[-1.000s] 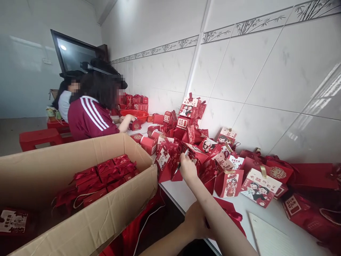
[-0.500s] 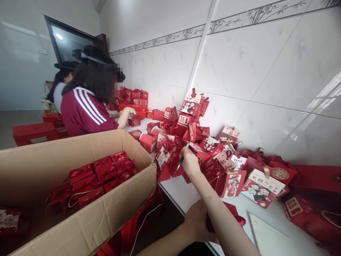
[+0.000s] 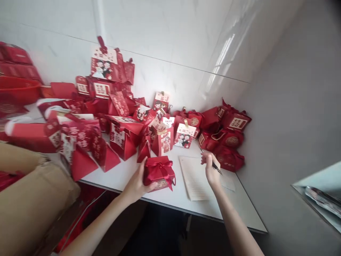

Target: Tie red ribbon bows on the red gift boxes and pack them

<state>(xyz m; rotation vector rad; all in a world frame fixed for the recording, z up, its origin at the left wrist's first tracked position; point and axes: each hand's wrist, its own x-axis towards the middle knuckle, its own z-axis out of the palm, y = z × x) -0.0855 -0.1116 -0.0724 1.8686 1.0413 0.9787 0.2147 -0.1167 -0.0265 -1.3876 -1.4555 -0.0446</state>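
Note:
My left hand grips a red gift box with a satin ribbon bow on top, close to the front edge of the white table. Its fingers press on the box's left side, with the thumb along the front. In my right hand is a dark pen, held between closed fingers above the right part of a notepad. The lined pad lies flat on the table, to the right of the box.
Many red gift boxes with printed couples and characters crowd the table along the wall. More boxes are stacked at the right. A cardboard carton stands at the left, and a red basket farther back.
My view has swung right, and the co-workers are out of sight. My right hand has moved with the pen from the pile to the notepad. The ribboned box is now in plain view.

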